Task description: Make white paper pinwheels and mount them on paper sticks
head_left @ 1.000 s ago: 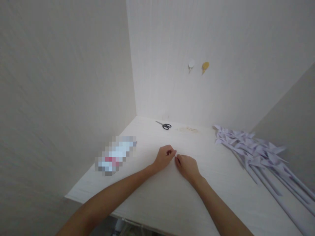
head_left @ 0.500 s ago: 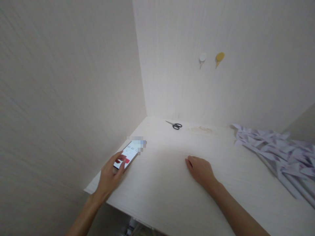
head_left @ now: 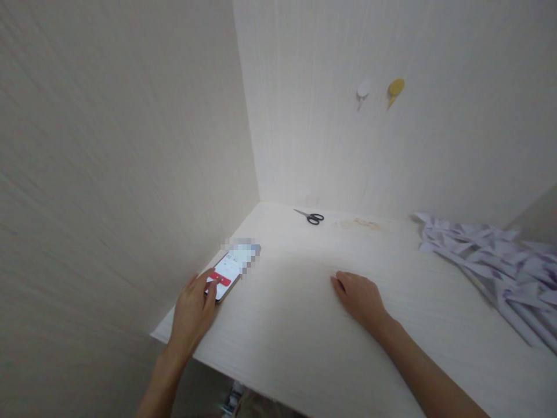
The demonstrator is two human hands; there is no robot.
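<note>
A phone (head_left: 232,264) with a lit screen lies on the pale table (head_left: 300,325) near its left edge. My left hand (head_left: 194,310) rests at the phone's near end, fingers stretched out, one fingertip touching a red button on the screen. My right hand (head_left: 359,296) lies palm down on the table's middle, fingers loosely curled, holding nothing.
Black-handled scissors (head_left: 311,217) lie at the back near the wall corner. A heap of folded white paper pieces (head_left: 491,261) covers the right side. Two hooks, a white hook (head_left: 362,90) and a yellow hook (head_left: 395,88), are on the back wall. Walls close in left and behind.
My left hand left the right hand at the table's middle, went left to the phone and now touches its screen. The right hand flattened and stayed put. The view shifted left.
</note>
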